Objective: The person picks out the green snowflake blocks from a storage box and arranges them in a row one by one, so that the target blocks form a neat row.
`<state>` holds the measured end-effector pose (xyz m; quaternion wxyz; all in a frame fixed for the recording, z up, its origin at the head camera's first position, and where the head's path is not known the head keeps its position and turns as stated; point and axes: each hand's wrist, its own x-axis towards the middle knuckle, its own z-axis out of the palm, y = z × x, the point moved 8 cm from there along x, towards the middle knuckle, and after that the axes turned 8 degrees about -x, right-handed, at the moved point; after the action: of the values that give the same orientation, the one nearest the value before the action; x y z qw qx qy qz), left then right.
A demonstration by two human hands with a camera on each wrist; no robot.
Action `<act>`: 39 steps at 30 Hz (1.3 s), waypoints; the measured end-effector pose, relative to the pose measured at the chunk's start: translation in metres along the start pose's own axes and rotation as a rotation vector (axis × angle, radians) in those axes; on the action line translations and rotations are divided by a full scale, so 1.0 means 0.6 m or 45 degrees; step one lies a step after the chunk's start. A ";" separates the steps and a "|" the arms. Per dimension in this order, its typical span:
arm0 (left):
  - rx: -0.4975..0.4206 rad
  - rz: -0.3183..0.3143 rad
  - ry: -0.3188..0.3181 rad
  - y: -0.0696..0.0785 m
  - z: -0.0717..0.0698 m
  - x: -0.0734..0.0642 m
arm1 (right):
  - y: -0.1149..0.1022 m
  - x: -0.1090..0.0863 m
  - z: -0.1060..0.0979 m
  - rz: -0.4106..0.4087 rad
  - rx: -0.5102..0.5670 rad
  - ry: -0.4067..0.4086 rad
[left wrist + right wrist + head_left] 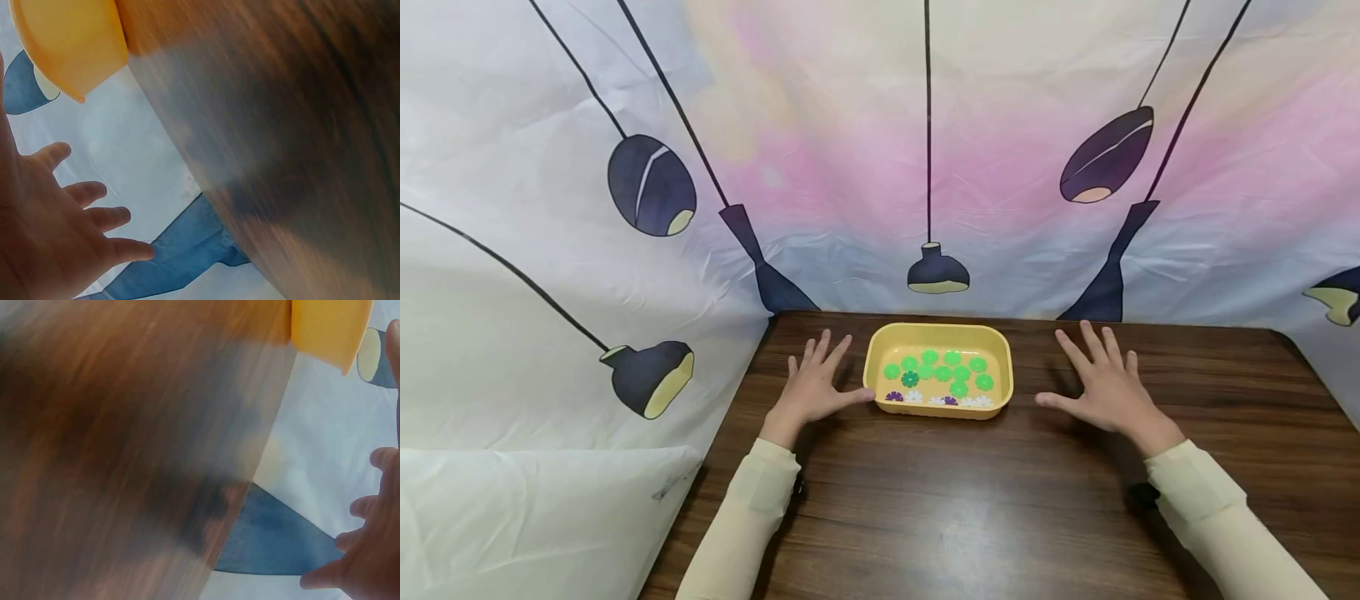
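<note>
While the left hand (811,393) and right hand (1105,396) are spread wide, gripping nothing, on either side of the yellow tray (936,412) near the back edge of the brown wood-grained table (955,500), level two-handed handling appears advisable for its flower pieces (962,373), a lamp-printed cloth (850,192) hanging behind.

From where I sit, I can read no text, label, brand, number or sign in the head view or in either wrist view.
</note>
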<state>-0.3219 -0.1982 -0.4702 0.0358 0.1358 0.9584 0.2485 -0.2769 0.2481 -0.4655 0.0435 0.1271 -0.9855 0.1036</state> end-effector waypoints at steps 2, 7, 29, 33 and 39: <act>-0.028 0.011 -0.001 0.002 0.001 0.002 | -0.004 0.004 0.000 -0.006 0.005 0.011; -0.144 0.039 -0.015 0.010 0.007 0.008 | -0.017 0.017 0.004 -0.004 0.050 -0.003; -0.933 0.134 -0.025 0.032 0.056 0.036 | -0.146 0.096 0.009 -0.232 0.299 0.016; -1.036 0.095 0.003 0.028 0.072 0.040 | -0.172 0.108 0.020 -0.272 0.357 -0.012; -1.200 0.058 0.089 0.019 0.093 0.038 | -0.199 0.121 0.038 -0.336 0.401 -0.010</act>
<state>-0.3332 -0.1560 -0.5135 0.0559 0.1173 0.7384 0.6617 -0.3170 0.1125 -0.4565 0.0323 0.2606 -0.9321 0.2493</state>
